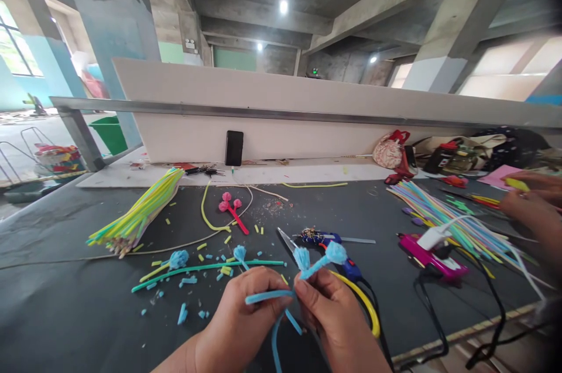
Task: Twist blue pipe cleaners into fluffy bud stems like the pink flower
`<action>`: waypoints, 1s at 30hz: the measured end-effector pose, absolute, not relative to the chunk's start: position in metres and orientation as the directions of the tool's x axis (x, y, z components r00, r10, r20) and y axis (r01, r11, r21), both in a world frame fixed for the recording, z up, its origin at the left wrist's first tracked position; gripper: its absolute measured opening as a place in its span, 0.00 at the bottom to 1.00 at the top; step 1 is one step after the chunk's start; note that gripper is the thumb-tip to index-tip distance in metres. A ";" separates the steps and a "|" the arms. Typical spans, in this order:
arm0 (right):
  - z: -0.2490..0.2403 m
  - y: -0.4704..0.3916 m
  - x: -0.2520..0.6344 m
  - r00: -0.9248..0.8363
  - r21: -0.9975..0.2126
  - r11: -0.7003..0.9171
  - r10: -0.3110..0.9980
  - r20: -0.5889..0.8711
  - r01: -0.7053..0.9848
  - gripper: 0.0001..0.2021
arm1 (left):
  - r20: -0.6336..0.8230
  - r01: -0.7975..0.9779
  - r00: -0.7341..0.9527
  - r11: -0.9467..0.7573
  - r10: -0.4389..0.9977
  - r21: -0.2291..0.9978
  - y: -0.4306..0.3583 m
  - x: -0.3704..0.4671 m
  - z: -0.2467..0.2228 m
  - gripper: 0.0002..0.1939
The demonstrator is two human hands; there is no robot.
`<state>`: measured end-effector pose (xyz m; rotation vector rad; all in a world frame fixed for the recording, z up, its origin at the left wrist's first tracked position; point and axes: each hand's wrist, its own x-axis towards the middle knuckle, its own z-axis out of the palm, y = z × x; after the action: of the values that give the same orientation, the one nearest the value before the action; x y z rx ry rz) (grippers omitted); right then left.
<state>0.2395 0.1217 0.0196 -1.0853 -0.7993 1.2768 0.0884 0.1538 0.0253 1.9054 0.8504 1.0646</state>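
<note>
At the bottom middle, my left hand (250, 314) pinches a light-blue fuzzy stem (267, 297) between thumb and fingers. Close beside it on the right, my right hand (331, 314) is closed on a blue stem piece (315, 267) that carries two fluffy blue tufts. More blue stem hangs below, between the hands. A smaller blue tuft (239, 253) stands just above my left hand. Behind my right hand, the scissors (287, 240) point up and left. The place where the stems meet is partly hidden by my fingers.
Green-yellow stems (140, 209) lie bundled at left, pastel stems (448, 221) at right. A pink branched piece (233, 212), a blue-handled glue gun (320, 237), a magenta power strip (434, 256) and cut bits lie around. A phone (234, 148) stands behind. Another person's hands (533, 197) are at the right edge.
</note>
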 end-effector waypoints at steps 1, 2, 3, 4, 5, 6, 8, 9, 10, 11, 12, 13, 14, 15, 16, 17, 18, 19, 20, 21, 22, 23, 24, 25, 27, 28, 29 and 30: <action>0.018 0.121 0.239 0.175 -0.941 -0.037 0.979 -0.101 -0.337 0.13 | 0.324 0.176 0.416 -0.425 0.850 0.888 0.153 0.090 0.025 0.07; 0.017 0.121 0.239 0.187 -0.942 -0.029 0.978 -0.096 -0.335 0.13 | 0.282 0.177 0.411 -0.379 0.867 0.908 0.153 0.092 0.026 0.07; 0.015 0.121 0.238 0.188 -0.941 -0.025 0.978 -0.093 -0.337 0.12 | 0.243 0.173 0.405 -0.335 0.881 0.926 0.152 0.093 0.026 0.07; 0.014 0.121 0.238 0.186 -0.941 -0.021 0.978 -0.089 -0.339 0.12 | 0.201 0.163 0.403 -0.287 0.893 0.944 0.151 0.095 0.027 0.07; 0.013 0.122 0.238 0.188 -0.940 -0.015 0.979 -0.084 -0.340 0.12 | 0.158 0.140 0.404 -0.231 0.901 0.963 0.149 0.096 0.029 0.07; 0.013 0.122 0.237 0.190 -0.940 -0.012 0.979 -0.081 -0.340 0.12 | 0.111 0.111 0.404 -0.169 0.908 0.979 0.148 0.097 0.030 0.08; 0.012 0.121 0.237 0.200 -0.943 -0.008 0.977 -0.079 -0.333 0.12 | 0.012 0.031 0.417 -0.027 0.909 0.999 0.146 0.098 0.033 0.10; 0.012 0.121 0.236 0.205 -0.944 -0.007 0.976 -0.079 -0.331 0.12 | -0.028 -0.015 0.433 0.038 0.901 0.999 0.146 0.098 0.034 0.10; 0.013 0.120 0.237 0.210 -0.942 -0.005 0.974 -0.080 -0.334 0.12 | -0.052 -0.059 0.452 0.089 0.891 0.994 0.146 0.098 0.034 0.11; 0.013 0.119 0.237 0.206 -0.938 -0.010 0.975 -0.086 -0.345 0.12 | -0.064 -0.102 0.473 0.127 0.879 0.987 0.146 0.098 0.035 0.12; 0.014 0.118 0.237 0.200 -0.934 -0.015 0.975 -0.092 -0.358 0.11 | -0.070 -0.145 0.499 0.162 0.864 0.976 0.146 0.097 0.034 0.12; 0.015 0.118 0.238 0.192 -0.930 -0.020 0.977 -0.097 -0.368 0.11 | -0.073 -0.183 0.529 0.198 0.845 0.963 0.147 0.096 0.034 0.13; 0.016 0.117 0.238 0.174 -0.927 -0.030 0.979 -0.102 -0.375 0.11 | -0.082 -0.213 0.559 0.239 0.825 0.947 0.147 0.095 0.033 0.13; 0.018 0.117 0.239 0.149 -0.926 -0.043 0.983 -0.106 -0.376 0.10 | -0.096 -0.234 0.590 0.283 0.802 0.930 0.147 0.094 0.032 0.14; 0.019 0.116 0.239 0.120 -0.927 -0.053 0.987 -0.104 -0.372 0.09 | -0.111 -0.246 0.620 0.326 0.777 0.913 0.148 0.093 0.031 0.14; 0.020 0.117 0.240 0.098 -0.930 -0.051 0.991 -0.093 -0.364 0.09 | -0.125 -0.252 0.644 0.363 0.755 0.897 0.148 0.092 0.030 0.15; 0.021 0.117 0.240 0.075 -0.933 -0.045 0.994 -0.077 -0.358 0.08 | -0.131 -0.258 0.664 0.389 0.736 0.884 0.149 0.090 0.030 0.15; 0.022 0.117 0.241 0.052 -0.934 -0.037 0.997 -0.059 -0.355 0.08 | -0.127 -0.262 0.682 0.403 0.720 0.877 0.149 0.089 0.030 0.15; 0.023 0.118 0.241 0.035 -0.934 -0.024 0.999 -0.039 -0.355 0.08 | -0.115 -0.268 0.696 0.405 0.709 0.874 0.150 0.088 0.029 0.15; 0.023 0.119 0.241 0.028 -0.934 -0.010 0.999 -0.021 -0.356 0.08 | -0.097 -0.270 0.703 0.391 0.704 0.880 0.151 0.086 0.030 0.15; 0.023 0.120 0.241 0.029 -0.935 0.004 1.000 -0.007 -0.355 0.07 | -0.078 -0.267 0.700 0.361 0.710 0.893 0.152 0.085 0.030 0.15; 0.023 0.120 0.241 0.034 -0.936 0.011 0.999 0.000 -0.352 0.07 | -0.058 -0.258 0.689 0.319 0.722 0.912 0.153 0.084 0.031 0.15; 0.022 0.120 0.241 0.038 -0.938 0.013 0.999 0.000 -0.347 0.07 | -0.040 -0.238 0.673 0.268 0.738 0.933 0.154 0.083 0.032 0.15; 0.022 0.120 0.241 0.043 -0.940 0.014 0.999 -0.001 -0.341 0.07 | -0.023 -0.212 0.654 0.212 0.756 0.954 0.154 0.082 0.033 0.15; 0.022 0.119 0.240 0.035 -0.943 0.000 0.999 -0.013 -0.332 0.08 | 0.004 -0.167 0.634 0.132 0.773 0.977 0.155 0.081 0.034 0.15; 0.022 0.118 0.240 0.027 -0.944 -0.007 0.999 -0.017 -0.330 0.08 | 0.008 -0.162 0.637 0.125 0.771 0.979 0.155 0.081 0.034 0.15; 0.022 0.117 0.239 0.027 -0.945 -0.009 0.999 -0.019 -0.326 0.08 | 0.002 -0.170 0.646 0.141 0.763 0.975 0.154 0.081 0.035 0.15; 0.023 0.117 0.239 0.036 -0.948 -0.006 0.999 -0.019 -0.319 0.09 | -0.010 -0.190 0.660 0.179 0.752 0.965 0.153 0.082 0.034 0.15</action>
<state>0.2390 0.1165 0.0228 -0.9938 -0.9340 1.3268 0.0820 0.1531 0.0343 1.2191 0.5612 0.7168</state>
